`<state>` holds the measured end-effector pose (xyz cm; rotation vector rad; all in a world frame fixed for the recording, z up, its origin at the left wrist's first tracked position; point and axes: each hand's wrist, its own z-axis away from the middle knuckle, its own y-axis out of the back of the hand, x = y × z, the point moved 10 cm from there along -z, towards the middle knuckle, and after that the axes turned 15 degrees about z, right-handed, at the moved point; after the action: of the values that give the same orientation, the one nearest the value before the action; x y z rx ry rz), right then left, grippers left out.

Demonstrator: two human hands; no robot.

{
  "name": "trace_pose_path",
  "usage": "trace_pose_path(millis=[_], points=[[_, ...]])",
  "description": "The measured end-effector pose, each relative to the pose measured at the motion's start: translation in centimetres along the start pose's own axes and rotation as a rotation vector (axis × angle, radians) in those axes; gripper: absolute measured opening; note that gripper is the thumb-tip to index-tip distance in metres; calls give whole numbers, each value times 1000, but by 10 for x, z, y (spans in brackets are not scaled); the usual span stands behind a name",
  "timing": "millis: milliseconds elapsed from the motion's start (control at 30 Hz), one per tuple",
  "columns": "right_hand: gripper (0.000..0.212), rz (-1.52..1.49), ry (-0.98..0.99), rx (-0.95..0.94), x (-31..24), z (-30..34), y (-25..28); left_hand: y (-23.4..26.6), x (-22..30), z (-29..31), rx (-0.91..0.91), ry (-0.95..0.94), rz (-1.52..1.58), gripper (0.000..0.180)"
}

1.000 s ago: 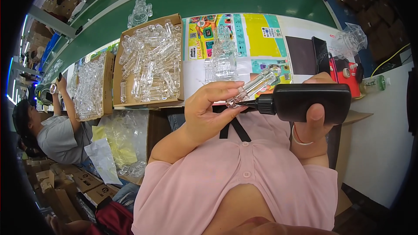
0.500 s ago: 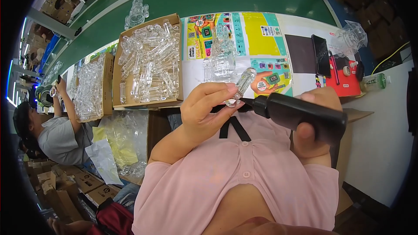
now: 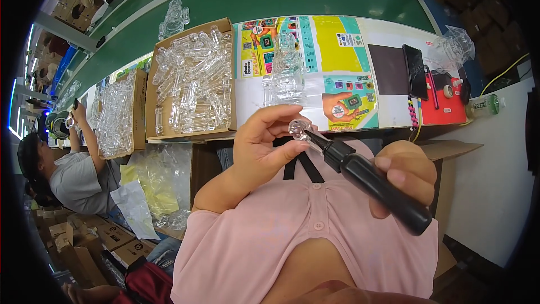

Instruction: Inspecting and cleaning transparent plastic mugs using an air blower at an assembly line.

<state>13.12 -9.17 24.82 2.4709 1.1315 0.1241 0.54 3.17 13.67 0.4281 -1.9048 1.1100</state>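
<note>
My left hand (image 3: 261,145) pinches a clear plastic tube-like piece (image 3: 296,126) between thumb and fingers, its round end turned up toward me. Wrapped round a black squeeze bottle (image 3: 382,188) with a long pointed nozzle is my right hand (image 3: 409,174). The nozzle tip reaches the rim of the clear piece; whether it goes inside I cannot tell. Beyond my left hand, a cluster of clear pieces (image 3: 288,73) lies on the printed sheet (image 3: 337,42). A cardboard tray (image 3: 232,87) full of similar clear pieces stands to the left.
A second tray (image 3: 139,110) of clear parts sits farther left, beside a co-worker in a grey shirt (image 3: 81,183). To the right lie a black phone (image 3: 414,73), a red pouch (image 3: 441,107) and a green bottle (image 3: 485,106). A plastic-lined box (image 3: 163,174) stands below the table edge.
The clear piece has turned from lengthwise to end-on toward me. My right hand and the black bottle have dropped lower, with the bottle now tilted more steeply, its nozzle still at the piece.
</note>
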Motion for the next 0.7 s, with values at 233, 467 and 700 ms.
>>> trace_pose_path(millis=[233, 467, 700], points=[[41, 55, 150, 18, -16, 5, -4, -2, -4, 1, -79, 26, 127, 39], [40, 70, 135, -12, -15, 3, -7, -2, 7, 1, -101, -131, -38, 40], [39, 37, 119, -34, -11, 1, -6, -4, 16, 0, -102, -222, -124, 39]])
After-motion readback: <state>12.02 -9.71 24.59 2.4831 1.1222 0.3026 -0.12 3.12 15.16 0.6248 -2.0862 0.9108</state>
